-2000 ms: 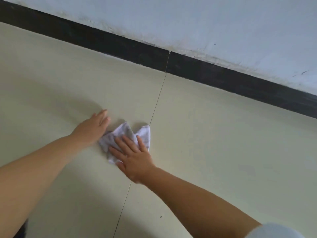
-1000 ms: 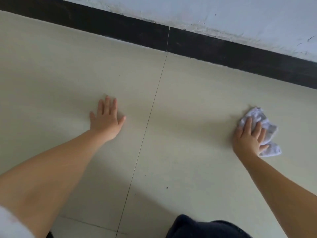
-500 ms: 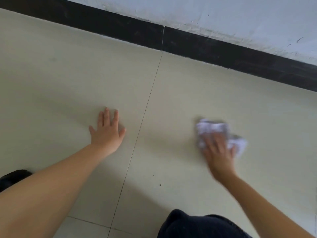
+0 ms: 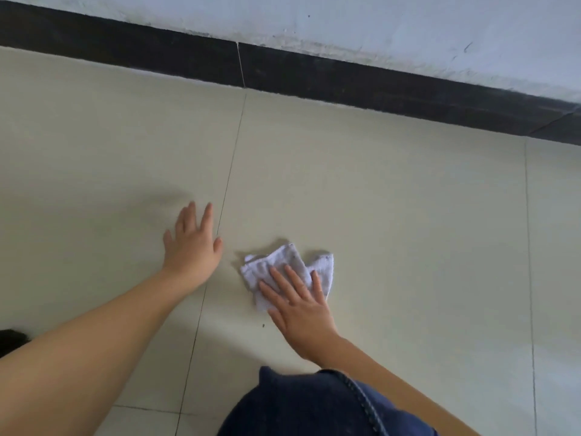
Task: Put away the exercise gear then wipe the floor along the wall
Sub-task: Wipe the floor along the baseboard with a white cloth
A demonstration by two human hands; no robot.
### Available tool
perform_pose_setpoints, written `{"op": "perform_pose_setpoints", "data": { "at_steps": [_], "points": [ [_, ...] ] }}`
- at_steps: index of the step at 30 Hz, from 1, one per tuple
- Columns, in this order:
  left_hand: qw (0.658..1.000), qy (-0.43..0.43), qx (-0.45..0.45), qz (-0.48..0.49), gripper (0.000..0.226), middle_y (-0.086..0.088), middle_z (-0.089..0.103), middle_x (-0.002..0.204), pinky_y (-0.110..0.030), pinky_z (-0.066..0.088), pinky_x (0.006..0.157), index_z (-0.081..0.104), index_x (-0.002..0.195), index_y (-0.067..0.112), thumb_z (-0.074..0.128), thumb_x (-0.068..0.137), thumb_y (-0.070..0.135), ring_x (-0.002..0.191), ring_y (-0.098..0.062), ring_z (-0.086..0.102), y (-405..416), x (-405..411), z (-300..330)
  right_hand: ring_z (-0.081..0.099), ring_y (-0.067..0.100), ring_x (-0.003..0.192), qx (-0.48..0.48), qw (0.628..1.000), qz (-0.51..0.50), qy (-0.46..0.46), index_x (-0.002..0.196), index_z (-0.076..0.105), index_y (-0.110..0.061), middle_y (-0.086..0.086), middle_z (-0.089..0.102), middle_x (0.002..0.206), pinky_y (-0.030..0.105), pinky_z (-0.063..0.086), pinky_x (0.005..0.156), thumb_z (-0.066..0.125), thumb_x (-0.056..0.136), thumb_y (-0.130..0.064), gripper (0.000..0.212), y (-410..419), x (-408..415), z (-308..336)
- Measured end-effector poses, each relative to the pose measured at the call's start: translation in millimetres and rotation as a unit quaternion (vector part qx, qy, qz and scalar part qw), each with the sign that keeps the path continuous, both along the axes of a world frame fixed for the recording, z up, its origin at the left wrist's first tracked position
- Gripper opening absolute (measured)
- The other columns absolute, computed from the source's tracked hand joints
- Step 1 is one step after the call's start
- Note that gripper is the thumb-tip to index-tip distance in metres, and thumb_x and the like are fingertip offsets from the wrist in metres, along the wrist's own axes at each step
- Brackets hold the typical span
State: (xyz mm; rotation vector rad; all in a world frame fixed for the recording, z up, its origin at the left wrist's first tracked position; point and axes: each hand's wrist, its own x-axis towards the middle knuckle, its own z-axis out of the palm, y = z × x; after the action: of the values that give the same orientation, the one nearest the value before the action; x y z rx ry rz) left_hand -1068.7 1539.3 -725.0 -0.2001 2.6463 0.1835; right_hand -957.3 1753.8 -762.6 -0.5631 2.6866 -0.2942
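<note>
A crumpled white cloth (image 4: 279,262) lies on the cream floor tiles (image 4: 393,215), a forearm's length out from the wall. My right hand (image 4: 298,306) presses flat on its near half, fingers spread over the fabric. My left hand (image 4: 191,247) rests palm down on the bare tile just left of the cloth, fingers apart, holding nothing. A thin grout line (image 4: 232,158) runs between the two hands toward the wall. No exercise gear is in view.
A black skirting board (image 4: 345,80) runs along the foot of the pale wall (image 4: 408,29) across the top. My knee in dark denim (image 4: 314,404) is at the bottom centre. A dark object (image 4: 9,341) shows at the left edge.
My right hand has swept the cloth leftward from the far right back to beside my left hand. The left hand stayed planted on the tile.
</note>
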Motion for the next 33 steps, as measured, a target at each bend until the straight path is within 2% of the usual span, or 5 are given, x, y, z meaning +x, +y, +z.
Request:
{"op": "perform_pose_setpoints", "data": {
  "at_steps": [4, 10, 18, 30, 33],
  "points": [
    [0.997, -0.043, 0.038, -0.055, 0.065, -0.007, -0.007, 0.16, -0.055, 0.016, 0.114, 0.003, 0.151, 0.025, 0.038, 0.098, 0.034, 0.147, -0.025, -0.006, 38, 17, 0, 0.003, 0.014, 0.146, 0.052, 0.981, -0.187, -0.003, 0.15, 0.002, -0.039, -0.008, 0.009, 0.159, 0.057, 0.009, 0.114, 0.008, 0.101, -0.049, 0.05, 134, 5, -3],
    [0.992, -0.113, 0.013, -0.057, 0.067, -0.005, -0.025, 0.156, -0.06, 0.01, 0.113, -0.006, 0.151, 0.028, 0.034, 0.098, 0.039, 0.145, -0.028, -0.019, 54, 23, -4, -0.007, 0.023, 0.148, 0.059, 0.756, -0.646, -0.092, 0.152, 0.005, -0.035, 0.001, -0.005, 0.161, 0.057, -0.006, 0.115, 0.021, 0.101, -0.045, 0.054, 213, -33, 23],
    [0.989, -0.134, 0.029, -0.055, 0.066, -0.002, -0.024, 0.156, -0.056, 0.017, 0.114, -0.004, 0.15, 0.031, 0.036, 0.099, 0.035, 0.145, -0.024, -0.018, 48, 17, -2, 0.04, 0.025, 0.136, -0.007, 0.996, -0.091, 0.025, 0.135, 0.052, -0.033, 0.0, 0.045, 0.146, 0.065, 0.021, 0.107, 0.027, 0.094, -0.046, 0.05, 11, -96, -2],
    [0.987, -0.131, -0.013, -0.096, 0.069, -0.01, -0.018, 0.157, -0.055, 0.023, 0.112, -0.005, 0.151, 0.027, 0.027, 0.096, 0.054, 0.146, -0.031, -0.013, 54, 14, -1, -0.01, 0.019, 0.147, 0.042, 0.77, -0.633, -0.069, 0.151, 0.007, -0.04, -0.005, -0.007, 0.161, 0.058, -0.01, 0.114, 0.019, 0.101, -0.047, 0.052, 221, -172, 13],
    [0.983, -0.136, -0.053, -0.112, 0.074, -0.013, -0.016, 0.157, -0.053, 0.025, 0.112, -0.008, 0.151, 0.024, 0.026, 0.094, 0.058, 0.146, -0.035, -0.009, 58, 13, 1, -0.005, 0.02, 0.148, 0.031, 0.871, -0.489, -0.015, 0.149, 0.011, -0.043, -0.004, 0.0, 0.161, 0.059, -0.012, 0.111, 0.022, 0.1, -0.047, 0.051, 129, -171, -2]
  ]
}}
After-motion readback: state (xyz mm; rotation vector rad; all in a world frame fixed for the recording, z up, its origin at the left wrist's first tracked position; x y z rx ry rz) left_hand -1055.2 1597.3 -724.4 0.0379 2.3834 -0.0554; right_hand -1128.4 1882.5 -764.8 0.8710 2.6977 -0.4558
